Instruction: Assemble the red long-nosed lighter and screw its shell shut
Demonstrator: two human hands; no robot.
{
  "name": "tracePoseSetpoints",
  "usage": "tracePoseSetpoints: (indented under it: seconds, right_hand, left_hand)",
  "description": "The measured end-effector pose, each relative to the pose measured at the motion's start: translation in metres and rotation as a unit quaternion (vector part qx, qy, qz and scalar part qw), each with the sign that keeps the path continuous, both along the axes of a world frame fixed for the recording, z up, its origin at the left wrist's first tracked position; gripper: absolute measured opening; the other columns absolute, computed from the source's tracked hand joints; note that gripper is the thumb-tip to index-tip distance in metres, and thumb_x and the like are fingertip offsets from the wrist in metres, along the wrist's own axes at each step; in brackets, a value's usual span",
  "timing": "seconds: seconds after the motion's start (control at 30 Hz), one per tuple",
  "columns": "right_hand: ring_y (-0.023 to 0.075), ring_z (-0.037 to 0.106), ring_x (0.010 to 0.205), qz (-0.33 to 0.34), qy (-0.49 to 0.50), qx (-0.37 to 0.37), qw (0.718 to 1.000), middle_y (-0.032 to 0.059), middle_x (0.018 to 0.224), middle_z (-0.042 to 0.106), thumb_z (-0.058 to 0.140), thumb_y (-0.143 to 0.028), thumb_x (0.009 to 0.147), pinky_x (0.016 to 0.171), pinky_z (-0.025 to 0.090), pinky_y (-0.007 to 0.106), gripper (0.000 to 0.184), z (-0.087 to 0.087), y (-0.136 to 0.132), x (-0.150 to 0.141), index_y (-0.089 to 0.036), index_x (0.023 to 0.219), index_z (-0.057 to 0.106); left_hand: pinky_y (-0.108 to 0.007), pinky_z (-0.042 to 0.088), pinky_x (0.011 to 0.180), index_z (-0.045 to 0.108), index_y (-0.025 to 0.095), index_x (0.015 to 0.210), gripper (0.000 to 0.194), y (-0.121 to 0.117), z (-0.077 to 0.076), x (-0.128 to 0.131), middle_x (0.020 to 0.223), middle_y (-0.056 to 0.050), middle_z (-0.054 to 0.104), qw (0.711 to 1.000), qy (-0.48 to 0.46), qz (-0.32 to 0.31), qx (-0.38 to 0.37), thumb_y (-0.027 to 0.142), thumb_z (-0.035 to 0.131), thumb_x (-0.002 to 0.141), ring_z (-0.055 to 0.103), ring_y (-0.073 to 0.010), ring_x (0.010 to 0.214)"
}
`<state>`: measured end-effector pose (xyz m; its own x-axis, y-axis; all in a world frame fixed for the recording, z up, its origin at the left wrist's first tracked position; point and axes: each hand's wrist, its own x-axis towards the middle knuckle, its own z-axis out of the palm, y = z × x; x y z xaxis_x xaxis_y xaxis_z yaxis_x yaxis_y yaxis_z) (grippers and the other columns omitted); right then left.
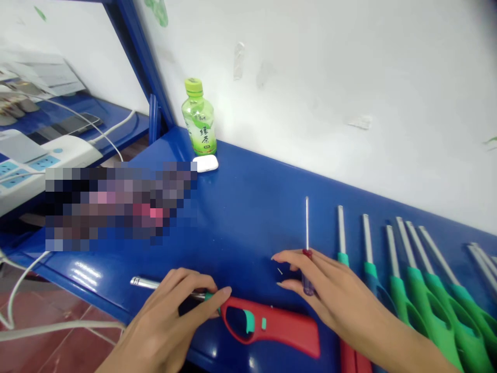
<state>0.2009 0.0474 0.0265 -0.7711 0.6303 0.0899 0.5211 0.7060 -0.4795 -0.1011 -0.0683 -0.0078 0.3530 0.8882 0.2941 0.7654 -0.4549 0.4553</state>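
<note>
My left hand (182, 305) is closed around the front of a red gas lighter (287, 329), near its green collar, with the metal tube (143, 282) sticking out to the left. The lighter lies on its side and shows a green trigger and a small green button. In my right hand (326, 282) a screwdriver (307, 233) is tucked among the fingers, its thin shaft pointing away from me and its dark red-purple handle partly covered. The right thumb and forefinger are apart, with a tiny pale pin or screw (280, 271) between their tips.
Several green lighters (430, 300) lie in a row at the right. On the blue table (248, 197) stand a green tea bottle (200, 119) and a white case (205, 163) by the wall. A blurred-out patch, a power strip (73, 150) and white cables are at the left.
</note>
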Motion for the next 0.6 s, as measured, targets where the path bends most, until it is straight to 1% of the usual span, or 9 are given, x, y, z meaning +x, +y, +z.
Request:
tracePoseSetpoints:
  seconds: [0.1, 0.17, 0.3, 0.43, 0.5, 0.6]
  right_hand:
    - [0.0176, 0.076, 0.100, -0.012, 0.016, -0.079, 0.997, 0.0077, 0.117, 0.070, 0.036, -0.001, 0.101, 0.091, 0.066, 0.033, 0.051, -0.007, 0.000, 0.003, -0.029, 0.140, 0.052]
    - [0.0168, 0.075, 0.103, -0.022, 0.027, -0.111, 0.993, 0.0070, 0.116, 0.068, 0.035, 0.000, 0.100, 0.094, 0.065, 0.034, 0.051, -0.012, 0.000, 0.006, -0.031, 0.136, 0.055]
    - [0.0180, 0.074, 0.103, -0.040, 0.028, -0.127, 0.991, 0.0064, 0.115, 0.068, 0.038, -0.006, 0.105, 0.096, 0.065, 0.037, 0.041, -0.014, -0.002, 0.009, -0.032, 0.131, 0.058]
    - [0.0208, 0.074, 0.111, -0.045, 0.014, -0.143, 0.989, 0.0061, 0.122, 0.067, 0.049, -0.019, 0.109, 0.096, 0.066, 0.037, 0.032, -0.009, -0.002, 0.009, -0.035, 0.136, 0.056]
    - [0.0215, 0.074, 0.114, -0.039, 0.010, -0.155, 0.987, 0.0062, 0.125, 0.067, 0.050, -0.019, 0.108, 0.095, 0.066, 0.036, 0.034, -0.007, -0.001, 0.010, -0.035, 0.138, 0.055]
    - [0.0184, 0.075, 0.109, -0.033, 0.031, -0.181, 0.982, 0.0062, 0.121, 0.068, 0.040, -0.011, 0.108, 0.096, 0.065, 0.033, 0.038, -0.006, 0.001, 0.009, -0.032, 0.134, 0.057]
  left_hand:
    - [-0.021, 0.053, 0.094, 0.057, 0.034, 0.149, 0.068, -0.001, 0.001, 0.001, 0.123, -0.004, 0.060, 1.000, 0.001, 0.005, 0.001, -0.007, 0.040, 0.098, 0.053, -0.0133, 0.115]
    - [-0.021, 0.053, 0.094, 0.057, 0.033, 0.149, 0.068, -0.001, 0.001, 0.000, 0.123, -0.004, 0.060, 1.000, 0.004, 0.002, 0.000, -0.008, 0.041, 0.097, 0.054, -0.0129, 0.115]
    - [-0.024, 0.055, 0.094, 0.058, 0.032, 0.148, 0.067, 0.000, 0.002, 0.000, 0.123, -0.005, 0.061, 1.000, -0.006, 0.000, 0.007, -0.008, 0.043, 0.096, 0.055, -0.0137, 0.113]
    - [-0.024, 0.055, 0.092, 0.058, 0.032, 0.148, 0.066, 0.000, 0.003, 0.000, 0.122, -0.005, 0.062, 1.000, -0.008, 0.004, 0.006, -0.007, 0.043, 0.097, 0.055, -0.0142, 0.113]
    - [-0.025, 0.056, 0.092, 0.058, 0.032, 0.148, 0.066, 0.000, 0.003, 0.001, 0.122, -0.005, 0.062, 1.000, -0.008, 0.005, 0.004, -0.007, 0.043, 0.097, 0.056, -0.0144, 0.112]
    - [-0.026, 0.057, 0.090, 0.057, 0.034, 0.149, 0.067, -0.001, 0.002, 0.001, 0.121, -0.005, 0.064, 1.000, -0.007, 0.011, 0.003, -0.006, 0.042, 0.098, 0.058, -0.0146, 0.110]
